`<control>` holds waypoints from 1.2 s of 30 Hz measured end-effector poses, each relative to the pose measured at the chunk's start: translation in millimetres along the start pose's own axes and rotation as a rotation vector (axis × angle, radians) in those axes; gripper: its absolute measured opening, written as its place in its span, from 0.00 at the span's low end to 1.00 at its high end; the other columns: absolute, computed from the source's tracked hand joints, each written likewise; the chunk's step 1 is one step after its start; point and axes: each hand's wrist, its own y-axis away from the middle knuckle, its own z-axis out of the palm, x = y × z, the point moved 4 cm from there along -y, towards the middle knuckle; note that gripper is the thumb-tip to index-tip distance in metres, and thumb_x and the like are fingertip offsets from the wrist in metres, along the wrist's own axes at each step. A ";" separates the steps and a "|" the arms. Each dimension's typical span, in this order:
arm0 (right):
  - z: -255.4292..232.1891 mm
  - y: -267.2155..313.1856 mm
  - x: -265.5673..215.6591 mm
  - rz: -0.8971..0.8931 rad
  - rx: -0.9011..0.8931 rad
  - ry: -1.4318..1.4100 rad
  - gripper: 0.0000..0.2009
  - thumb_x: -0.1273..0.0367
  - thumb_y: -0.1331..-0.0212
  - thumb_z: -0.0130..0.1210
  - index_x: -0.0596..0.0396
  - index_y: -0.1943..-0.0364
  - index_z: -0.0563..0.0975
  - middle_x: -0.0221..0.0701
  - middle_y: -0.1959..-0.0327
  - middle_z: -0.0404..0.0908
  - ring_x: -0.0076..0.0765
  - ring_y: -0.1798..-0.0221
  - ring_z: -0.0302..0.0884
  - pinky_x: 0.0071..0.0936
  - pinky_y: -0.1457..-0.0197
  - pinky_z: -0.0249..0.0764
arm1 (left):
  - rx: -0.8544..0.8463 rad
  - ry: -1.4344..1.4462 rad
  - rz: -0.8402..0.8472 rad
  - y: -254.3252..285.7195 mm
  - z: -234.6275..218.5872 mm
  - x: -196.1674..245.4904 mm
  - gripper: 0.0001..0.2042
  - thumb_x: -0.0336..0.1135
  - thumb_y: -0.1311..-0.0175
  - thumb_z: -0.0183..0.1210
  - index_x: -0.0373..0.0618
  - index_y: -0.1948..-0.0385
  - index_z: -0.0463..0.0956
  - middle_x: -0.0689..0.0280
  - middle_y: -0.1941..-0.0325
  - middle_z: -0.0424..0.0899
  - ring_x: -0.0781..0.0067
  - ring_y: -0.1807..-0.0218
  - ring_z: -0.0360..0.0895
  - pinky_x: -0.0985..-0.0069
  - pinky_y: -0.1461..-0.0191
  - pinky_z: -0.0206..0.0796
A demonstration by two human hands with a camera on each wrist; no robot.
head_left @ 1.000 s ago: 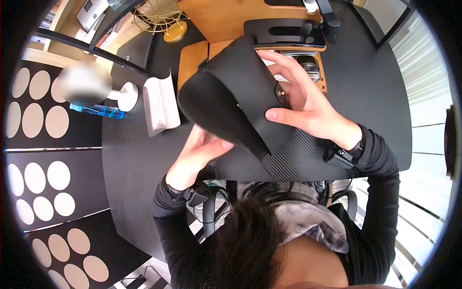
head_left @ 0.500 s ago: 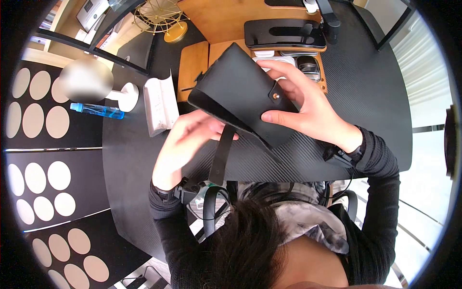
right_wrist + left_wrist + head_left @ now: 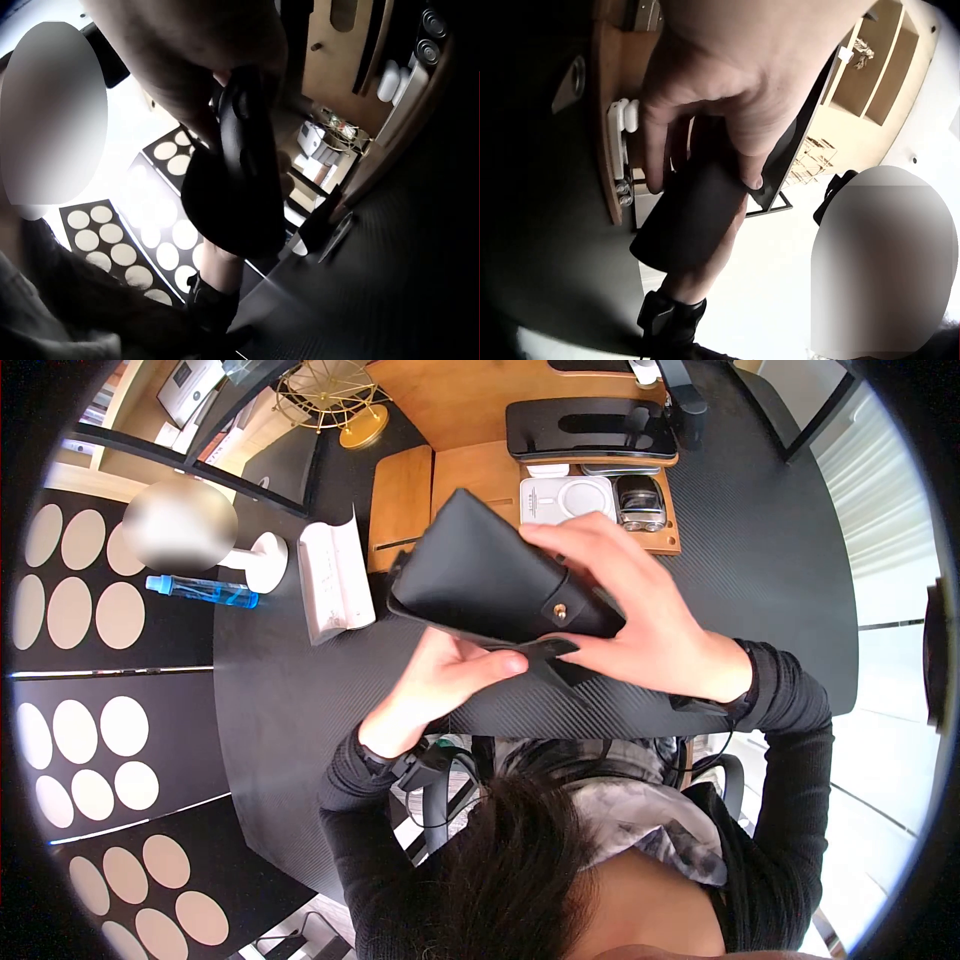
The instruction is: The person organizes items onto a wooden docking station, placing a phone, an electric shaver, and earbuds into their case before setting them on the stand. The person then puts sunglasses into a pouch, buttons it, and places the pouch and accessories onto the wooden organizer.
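A black leather-like case (image 3: 490, 565) with a gold stud on its strap is held above the desk, tilted, in the head view. My right hand (image 3: 650, 610) grips its right end, fingers over the top and thumb at the lower edge. My left hand (image 3: 435, 685) holds the lower left edge, its thumb lying along the near side. In the left wrist view the case (image 3: 694, 202) lies between the left thumb and fingers. The right wrist view shows the case (image 3: 236, 180) end-on and dark, below the right hand; its inside is hidden.
A wooden organizer (image 3: 402, 495) with a white charger pad (image 3: 545, 500) and a black tray (image 3: 590, 430) stands behind the case. At the left are an open white booklet (image 3: 337, 575), a blue bottle (image 3: 203, 590), a white-based round object (image 3: 267, 562) and a gold wheel ornament (image 3: 365, 426).
The case has turned and come nearer the body, its studded face now more visible. The strap that hung down by my left hand no longer hangs there. The left hand has moved right.
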 end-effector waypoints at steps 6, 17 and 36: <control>10.0 5.1 -6.9 -0.039 -0.049 -0.037 0.39 0.76 0.51 0.60 0.57 0.31 0.58 0.44 0.46 0.64 0.50 0.47 0.69 0.36 0.43 0.70 | 0.135 -0.110 -0.009 2.6 -0.3 0.1 0.26 0.30 0.40 0.64 0.34 0.41 0.67 0.59 0.44 0.77 0.71 0.43 0.73 0.73 0.38 0.63; 12.2 5.8 4.9 0.165 0.060 -0.388 0.17 0.74 0.43 0.59 0.60 0.50 0.71 0.42 0.55 0.74 0.48 0.54 0.75 0.35 0.50 0.72 | 0.258 -0.304 0.022 5.1 3.8 10.8 0.16 0.27 0.42 0.65 0.34 0.52 0.76 0.62 0.54 0.82 0.75 0.53 0.77 0.77 0.48 0.69; 5.7 0.3 2.5 0.149 -0.039 -0.329 0.26 0.78 0.48 0.62 0.55 0.45 0.65 0.37 0.54 0.77 0.35 0.58 0.80 0.34 0.58 0.81 | -0.081 -0.832 0.208 -2.5 4.5 30.3 0.08 0.31 0.48 0.69 0.36 0.77 0.81 0.67 0.72 0.83 0.76 0.65 0.76 0.75 0.59 0.68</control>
